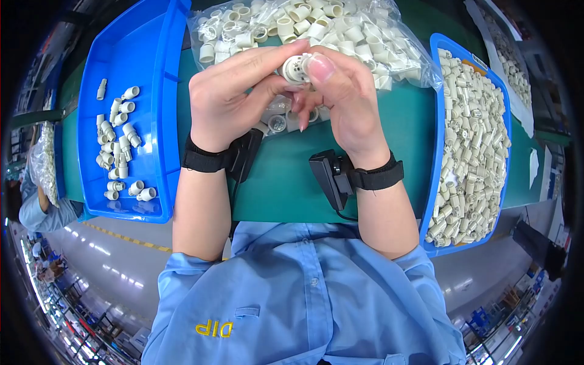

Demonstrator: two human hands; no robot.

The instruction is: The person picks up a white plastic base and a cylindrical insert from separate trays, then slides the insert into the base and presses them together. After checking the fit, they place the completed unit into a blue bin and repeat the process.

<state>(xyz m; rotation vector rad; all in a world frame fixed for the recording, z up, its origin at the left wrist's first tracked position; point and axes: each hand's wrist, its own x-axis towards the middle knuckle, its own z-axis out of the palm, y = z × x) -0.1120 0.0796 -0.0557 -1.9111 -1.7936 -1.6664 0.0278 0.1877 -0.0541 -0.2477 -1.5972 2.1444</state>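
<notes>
Ahead, bag [426, 70]; left, blue tray [128, 55]

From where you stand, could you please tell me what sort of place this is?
Probably a factory assembly area: small white parts fill the right bin, lie loose in the left bin, and pack a clear bag.

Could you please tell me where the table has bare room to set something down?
The green tabletop is bare between the black wrist devices, and between the right hand and the filled blue tray. The far side is crowded by a bag of white parts.
</notes>
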